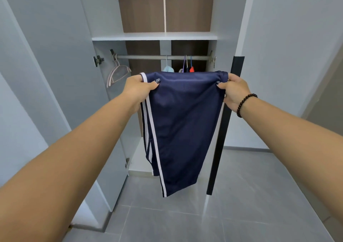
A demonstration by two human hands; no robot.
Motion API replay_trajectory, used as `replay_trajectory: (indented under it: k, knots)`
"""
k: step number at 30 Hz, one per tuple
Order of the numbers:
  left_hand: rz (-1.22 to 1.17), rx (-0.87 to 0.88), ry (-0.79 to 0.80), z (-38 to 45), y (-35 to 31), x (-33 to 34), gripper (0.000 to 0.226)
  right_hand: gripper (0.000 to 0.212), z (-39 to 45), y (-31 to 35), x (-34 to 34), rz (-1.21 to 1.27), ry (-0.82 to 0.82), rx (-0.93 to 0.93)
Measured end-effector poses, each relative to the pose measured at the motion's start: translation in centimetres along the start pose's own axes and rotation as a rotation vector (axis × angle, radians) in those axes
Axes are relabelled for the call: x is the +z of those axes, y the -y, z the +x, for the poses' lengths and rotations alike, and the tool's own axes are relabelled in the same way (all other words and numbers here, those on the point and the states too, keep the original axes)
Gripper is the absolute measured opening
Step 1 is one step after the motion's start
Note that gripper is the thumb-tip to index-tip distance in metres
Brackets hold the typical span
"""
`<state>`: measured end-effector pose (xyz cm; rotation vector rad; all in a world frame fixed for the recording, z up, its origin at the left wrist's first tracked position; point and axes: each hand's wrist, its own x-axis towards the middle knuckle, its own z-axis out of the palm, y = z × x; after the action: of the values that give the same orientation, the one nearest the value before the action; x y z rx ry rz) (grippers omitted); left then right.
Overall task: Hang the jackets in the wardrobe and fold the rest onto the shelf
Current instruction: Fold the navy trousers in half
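Both hands hold navy trousers [183,123] up before the open wardrobe [154,37]: left hand [141,87] and right hand [234,91] grip the top corners, fingers curled round the fabric.

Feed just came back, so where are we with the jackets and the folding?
Done: several garments hang on the rail. In hand: left hand and right hand hold navy striped trousers by the top edge, hanging in the air. Left: placing them on the shelf.
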<state>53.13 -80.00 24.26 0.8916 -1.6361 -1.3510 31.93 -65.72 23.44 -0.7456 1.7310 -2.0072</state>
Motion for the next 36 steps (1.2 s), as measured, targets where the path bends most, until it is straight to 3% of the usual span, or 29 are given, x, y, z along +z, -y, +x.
replay_trajectory:
  k: [3,6,10,13,15,18,21,24,26,30,34,36]
  knots:
    - [0.214,0.135,-0.155,0.6,-0.6,-0.1,0.018,0.040,-0.1,0.7,0.4,0.083,0.028,-0.037]
    - [0.272,0.049,-0.227,1.2,-1.3,-0.5,0.028,0.036,-0.1,1.5,1.2,0.123,0.039,-0.075]
    - [-0.028,-0.226,-0.032,0.8,-2.3,-0.7,0.030,0.027,0.1,2.0,2.1,0.056,-0.016,-0.081]
    - [-0.026,-0.247,0.203,0.2,-2.8,-1.6,0.039,0.008,0.5,2.0,1.7,-0.001,-0.046,-0.094]
    - [0.041,-0.218,0.181,0.1,-2.6,-1.9,0.040,0.005,0.7,2.1,1.3,-0.026,-0.082,-0.107]
    - [0.228,-0.141,-0.025,0.5,-1.8,-1.7,0.048,0.036,0.8,2.2,0.9,-0.032,-0.109,-0.092]
    - [0.239,-0.052,-0.129,1.2,-0.8,-1.5,0.034,0.062,0.3,2.1,0.7,-0.124,0.025,-0.132]
    - [0.195,0.014,-0.152,1.6,-0.5,-1.8,0.023,0.081,-0.3,2.1,0.6,-0.523,0.125,-0.234]
    - [0.165,0.045,-0.142,1.7,-0.5,-2.1,0.016,0.074,-0.5,2.3,0.7,-0.747,0.137,-0.307]
    - [-0.041,-0.008,-0.141,1.7,-0.1,-2.4,0.019,0.024,-1.1,2.1,1.3,-0.862,0.117,-0.431]
    - [-0.133,0.024,-0.099,0.9,0.4,-3.2,0.012,0.014,-1.5,1.9,1.6,-0.809,0.042,-0.489]
    - [-0.088,0.067,-0.034,0.1,0.9,-3.9,0.010,0.011,-1.8,1.7,1.3,-0.785,0.081,-0.414]
